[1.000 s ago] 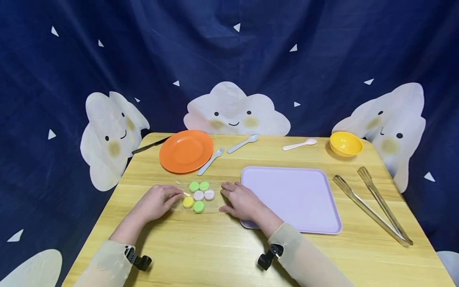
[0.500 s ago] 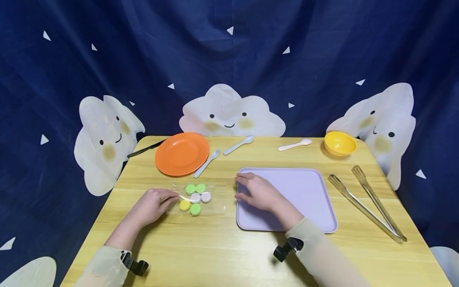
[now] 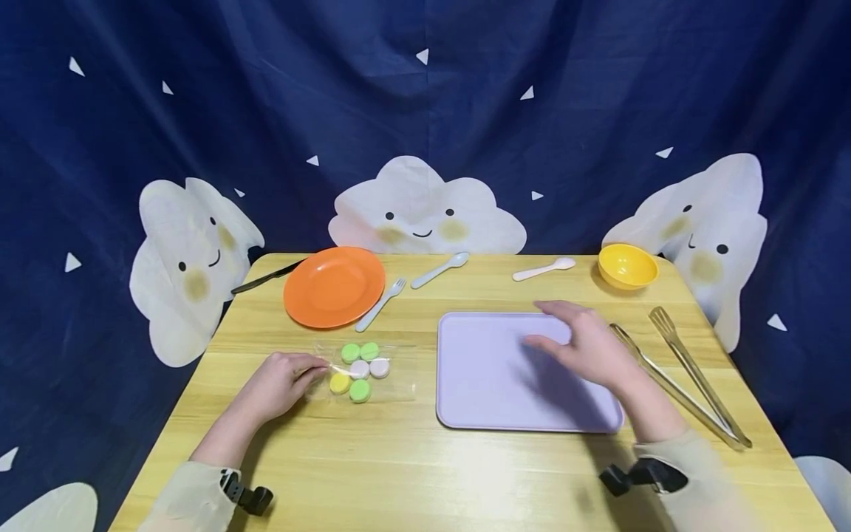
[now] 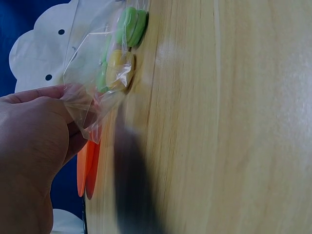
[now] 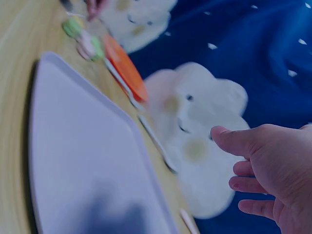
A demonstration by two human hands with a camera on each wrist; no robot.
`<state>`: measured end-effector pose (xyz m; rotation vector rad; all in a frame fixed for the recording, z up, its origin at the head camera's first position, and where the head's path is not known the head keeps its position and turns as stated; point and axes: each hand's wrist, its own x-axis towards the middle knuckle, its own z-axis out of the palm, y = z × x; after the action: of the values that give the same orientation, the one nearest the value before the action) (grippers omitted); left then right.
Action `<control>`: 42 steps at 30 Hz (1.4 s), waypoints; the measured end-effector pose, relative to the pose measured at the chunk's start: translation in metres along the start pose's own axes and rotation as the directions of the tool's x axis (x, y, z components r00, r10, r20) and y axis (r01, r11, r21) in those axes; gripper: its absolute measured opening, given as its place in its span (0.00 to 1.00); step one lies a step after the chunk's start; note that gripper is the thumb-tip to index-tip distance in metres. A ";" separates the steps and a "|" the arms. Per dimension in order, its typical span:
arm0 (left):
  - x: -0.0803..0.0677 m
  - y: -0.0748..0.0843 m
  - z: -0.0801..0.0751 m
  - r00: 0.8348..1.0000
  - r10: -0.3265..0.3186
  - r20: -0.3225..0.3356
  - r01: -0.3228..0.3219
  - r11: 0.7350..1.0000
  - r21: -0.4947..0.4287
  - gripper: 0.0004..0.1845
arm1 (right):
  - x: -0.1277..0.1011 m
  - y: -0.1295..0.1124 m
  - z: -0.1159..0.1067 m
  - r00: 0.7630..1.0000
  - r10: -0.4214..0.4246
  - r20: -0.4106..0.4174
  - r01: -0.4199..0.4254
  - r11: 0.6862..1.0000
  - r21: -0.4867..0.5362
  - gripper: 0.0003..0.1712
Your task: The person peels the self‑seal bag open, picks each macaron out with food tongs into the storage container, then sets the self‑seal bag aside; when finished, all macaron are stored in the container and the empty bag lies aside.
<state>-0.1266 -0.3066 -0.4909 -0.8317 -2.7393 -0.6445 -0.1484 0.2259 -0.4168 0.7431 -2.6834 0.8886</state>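
Observation:
A clear plastic bag [image 3: 372, 369] [image 4: 92, 73] lies on the wooden table [image 3: 399, 473] and holds several round green, yellow and pale macarons [image 3: 360, 370] [image 4: 121, 68]. My left hand [image 3: 282, 382] [image 4: 34, 141] pinches the bag's left edge between thumb and fingers. My right hand [image 3: 581, 343] [image 5: 265, 170] hovers with fingers spread and relaxed above the right part of the lilac tray [image 3: 492, 384] [image 5: 83, 161], holding nothing. Metal tongs [image 3: 685, 380] lie just right of that hand.
An orange plate [image 3: 335, 286], a pale fork [image 3: 380, 303] and a pale blue spoon [image 3: 440, 269] sit at the back left. A white spoon [image 3: 544, 269] and a yellow bowl [image 3: 628, 266] are at the back right. A dark knife [image 3: 264, 277] juts off the left edge.
My right hand left the bag's right side and swept rightward across the tray toward the tongs. The left hand stayed on the bag's edge.

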 end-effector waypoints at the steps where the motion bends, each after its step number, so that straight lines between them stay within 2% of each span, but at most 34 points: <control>1: 0.000 0.000 0.000 1.000 0.001 -0.002 -0.001 1.000 0.001 0.08 | -0.005 0.004 -0.008 1.000 0.004 -0.019 -0.004 1.000 -0.011 0.34; 5: 0.000 -0.001 0.001 1.000 0.001 -0.003 -0.001 1.000 -0.002 0.07 | -0.029 0.021 -0.039 0.996 0.031 -0.089 -0.037 0.997 -0.066 0.34; 9: -0.001 0.000 0.001 1.000 -0.005 -0.004 0.005 1.000 -0.004 0.07 | -0.057 0.041 -0.062 0.983 0.125 -0.138 -0.137 0.988 -0.077 0.35; 17: -0.002 0.000 0.002 1.000 -0.016 0.002 0.016 1.000 -0.007 0.07 | -0.111 0.087 -0.090 0.927 0.315 -0.204 -0.341 0.934 -0.107 0.36; 22: -0.002 0.001 0.002 1.000 -0.012 0.002 0.012 1.000 -0.003 0.07 | -0.139 0.112 -0.088 0.890 0.424 -0.171 -0.447 0.885 -0.133 0.40; 26: -0.002 0.001 0.003 1.000 -0.012 0.001 0.012 1.000 -0.001 0.07 | -0.156 0.128 -0.079 0.872 0.471 -0.137 -0.487 0.864 -0.130 0.44; 33: -0.001 0.001 0.003 1.000 0.000 -0.007 0.000 1.000 -0.001 0.07 | -0.172 0.141 -0.060 0.862 0.486 -0.145 -0.503 0.854 -0.133 0.42; 42: -0.002 0.003 0.001 1.000 0.004 -0.012 -0.004 1.000 0.002 0.07 | -0.173 0.147 -0.050 0.851 0.501 -0.157 -0.521 0.843 -0.132 0.39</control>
<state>-0.1236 -0.3047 -0.4914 -0.8304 -2.7264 -0.6440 -0.0773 0.4259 -0.5110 -0.0823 -2.8442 0.7561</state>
